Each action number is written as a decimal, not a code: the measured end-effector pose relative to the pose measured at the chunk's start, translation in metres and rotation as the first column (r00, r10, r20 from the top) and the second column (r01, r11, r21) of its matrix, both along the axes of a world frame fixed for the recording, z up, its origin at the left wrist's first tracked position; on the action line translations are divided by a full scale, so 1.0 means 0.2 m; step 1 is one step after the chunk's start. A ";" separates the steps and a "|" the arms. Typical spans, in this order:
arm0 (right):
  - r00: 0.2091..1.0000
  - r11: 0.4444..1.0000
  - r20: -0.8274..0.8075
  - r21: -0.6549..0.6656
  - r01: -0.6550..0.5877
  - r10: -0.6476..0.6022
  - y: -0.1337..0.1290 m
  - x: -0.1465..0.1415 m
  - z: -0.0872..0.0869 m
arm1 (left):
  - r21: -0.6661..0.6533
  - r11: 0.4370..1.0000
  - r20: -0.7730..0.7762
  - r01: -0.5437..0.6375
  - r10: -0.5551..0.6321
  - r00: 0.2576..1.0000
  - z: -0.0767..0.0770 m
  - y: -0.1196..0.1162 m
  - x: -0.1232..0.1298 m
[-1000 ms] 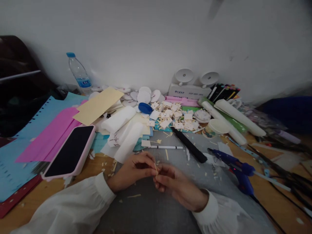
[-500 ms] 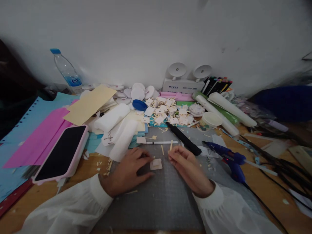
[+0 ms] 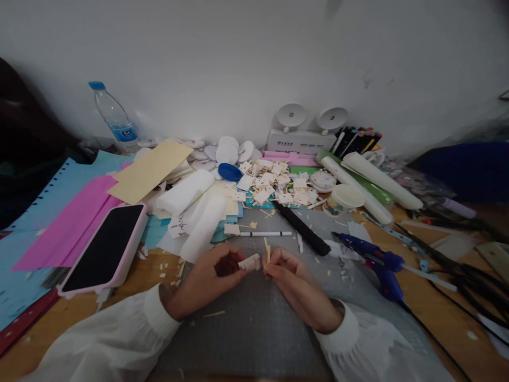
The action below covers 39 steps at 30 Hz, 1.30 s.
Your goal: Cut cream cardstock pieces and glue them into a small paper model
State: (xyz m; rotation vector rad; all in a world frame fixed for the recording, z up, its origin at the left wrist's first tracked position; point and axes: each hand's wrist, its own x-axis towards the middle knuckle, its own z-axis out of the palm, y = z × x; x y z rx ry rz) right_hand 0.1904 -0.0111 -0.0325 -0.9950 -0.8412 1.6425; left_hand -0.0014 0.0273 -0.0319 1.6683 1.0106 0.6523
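Note:
Between the thumb and fingers of my left hand (image 3: 212, 276) is a small pale square piece (image 3: 249, 262), tilted up off the grey mat (image 3: 254, 329). A thin pale strip (image 3: 268, 254) stands upright in the pinch of my right hand (image 3: 296, 281), just right of that piece. A small gap separates the two hands. Another thin strip (image 3: 265, 243) lies on the mat just beyond my right fingertips. Farther back is a heap of small pale squares with strips attached (image 3: 270, 183), some marked with dots.
A blue glue gun (image 3: 376, 252) with its cord lies at the right, near a black stick-shaped object (image 3: 304, 228). A phone (image 3: 105, 246) and coloured sheets (image 3: 67, 223) cover the left. A paper cup (image 3: 345, 199), white rolls (image 3: 201, 188) and a water bottle (image 3: 115, 119) stand or lie farther back.
My left hand has picked the square piece up off the mat and tilted it. My right hand has moved left toward it with the strip still pinched. The view has shifted slightly.

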 end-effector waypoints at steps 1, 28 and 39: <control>1.000 1.000 -0.011 0.010 -0.009 0.009 0.00 0.00 0.00 | -0.074 0.997 0.077 -0.002 0.007 0.997 0.00 0.00 0.00; 0.940 0.941 0.100 -0.127 -0.314 0.327 -0.02 0.00 -0.01 | -0.202 0.974 0.325 0.108 -0.037 0.945 0.00 0.04 -0.06; 0.921 0.922 0.122 -0.173 -0.348 0.370 -0.02 0.01 -0.01 | -0.099 0.982 0.288 0.161 -0.127 0.949 0.02 0.04 -0.06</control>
